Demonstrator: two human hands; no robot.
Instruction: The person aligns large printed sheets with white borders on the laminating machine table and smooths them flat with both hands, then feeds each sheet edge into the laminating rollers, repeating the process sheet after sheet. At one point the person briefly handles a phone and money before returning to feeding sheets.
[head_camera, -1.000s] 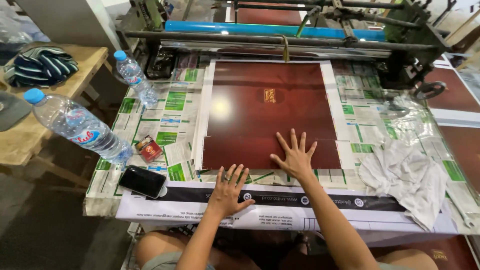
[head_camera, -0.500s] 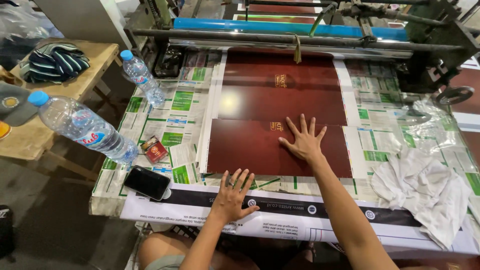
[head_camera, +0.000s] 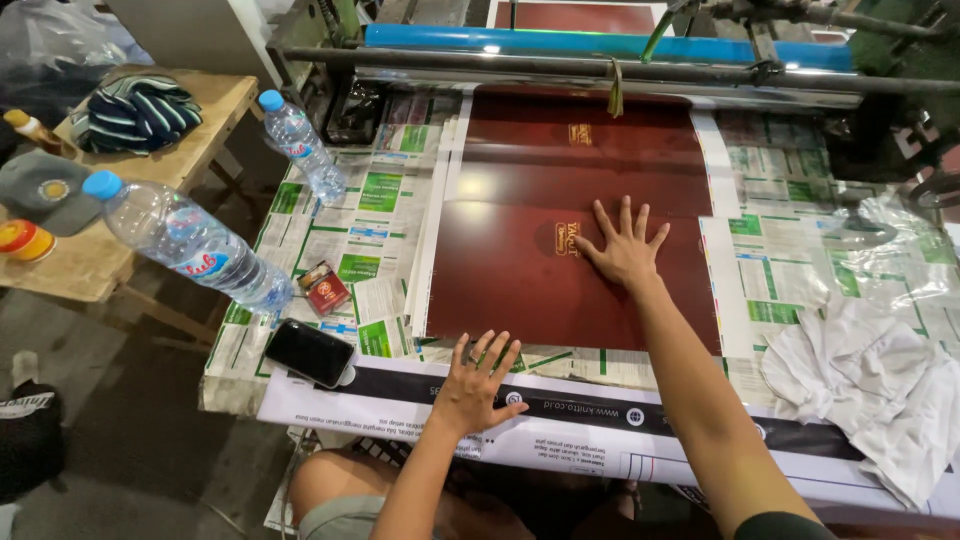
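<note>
My right hand lies flat, fingers spread, on the near maroon sheet — palm down, gripping nothing. My left hand rests flat and spread at 6 o'clock on the white strip at the worktop edge, just off the sheet. A second sheet lies at 12 o'clock, partly under the roller. Judged from this, the near sheet is out on the paper-lined worktop; the far one is not yet clear. At 9 o'clock: phone, bottle, small red pack. At 3 o'clock — a white cloth.
</note>
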